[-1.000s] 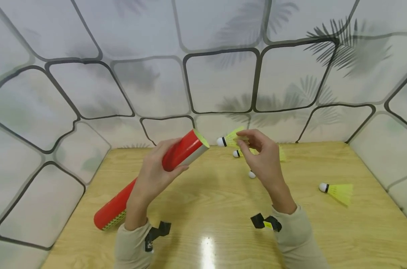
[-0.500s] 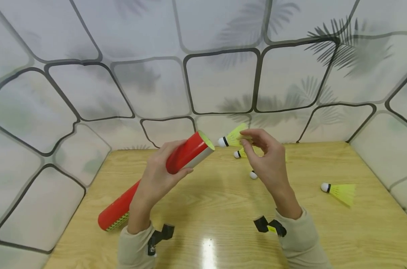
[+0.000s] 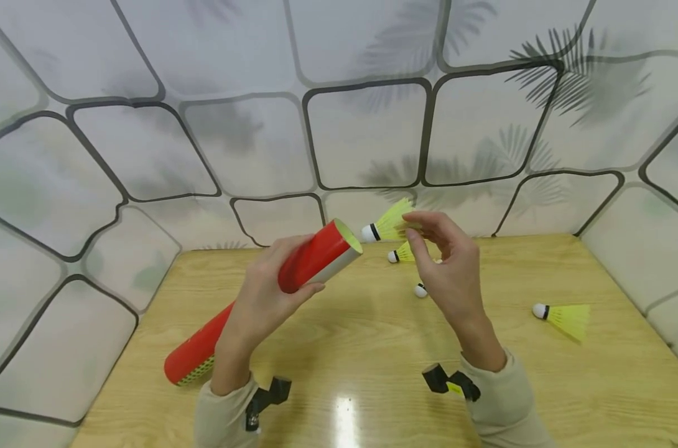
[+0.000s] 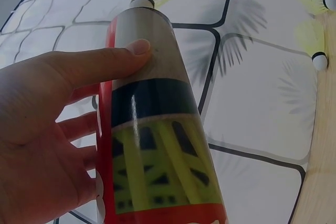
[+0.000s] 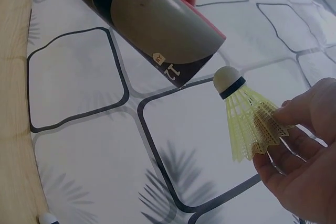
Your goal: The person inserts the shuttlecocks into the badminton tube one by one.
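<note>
My left hand (image 3: 263,292) grips a red shuttlecock tube (image 3: 316,255) round its upper part. The tube tilts, its open mouth raised toward the right, its lower end down at the left. In the right wrist view its grey side (image 5: 168,22) shows. My right hand (image 3: 451,267) pinches a yellow shuttlecock (image 3: 391,222) by the skirt between thumb and fingers. The white cork (image 5: 227,78) points at the tube's mouth, a small gap apart in the right wrist view. The inside of the tube is hidden.
Behind the right hand lie two more shuttlecocks, one with a visible skirt (image 3: 404,253) and one showing mainly its white cork (image 3: 421,290). Another shuttlecock (image 3: 563,318) lies at the right of the wooden table (image 3: 372,367). A patterned backdrop (image 3: 367,137) rises behind the table.
The tube's mouth has shifted slightly right, nearer the cork. My right hand has moved slightly right, and the held shuttlecock's skirt has tipped upward. Both grips are kept.
</note>
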Demonstrator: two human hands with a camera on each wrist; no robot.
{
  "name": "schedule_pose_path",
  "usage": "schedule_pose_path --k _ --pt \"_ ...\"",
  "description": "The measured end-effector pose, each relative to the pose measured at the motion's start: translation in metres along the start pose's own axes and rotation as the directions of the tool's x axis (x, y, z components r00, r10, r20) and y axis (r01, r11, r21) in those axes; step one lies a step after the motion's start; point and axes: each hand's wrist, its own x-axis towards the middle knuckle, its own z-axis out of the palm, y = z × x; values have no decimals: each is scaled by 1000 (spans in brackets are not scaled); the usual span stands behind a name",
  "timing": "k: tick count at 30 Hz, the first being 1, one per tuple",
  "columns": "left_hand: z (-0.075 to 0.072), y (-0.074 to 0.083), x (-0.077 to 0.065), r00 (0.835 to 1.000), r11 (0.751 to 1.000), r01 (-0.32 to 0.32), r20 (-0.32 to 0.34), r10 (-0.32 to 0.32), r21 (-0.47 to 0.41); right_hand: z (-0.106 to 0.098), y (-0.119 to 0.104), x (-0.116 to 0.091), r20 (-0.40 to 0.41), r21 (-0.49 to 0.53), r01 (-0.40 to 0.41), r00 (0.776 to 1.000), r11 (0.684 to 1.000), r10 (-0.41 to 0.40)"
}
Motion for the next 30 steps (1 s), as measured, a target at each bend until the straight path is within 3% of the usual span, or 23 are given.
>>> schedule_pose_path --k 19,30 --pt "10 7 3 999 999 -26 25 26 -33 11 -2 -4 44 0 17 999 1000 -17" --pt "9 8 1 999 999 -20 34 21 -30 21 0 -11 109 -65 52 993 996 -45"
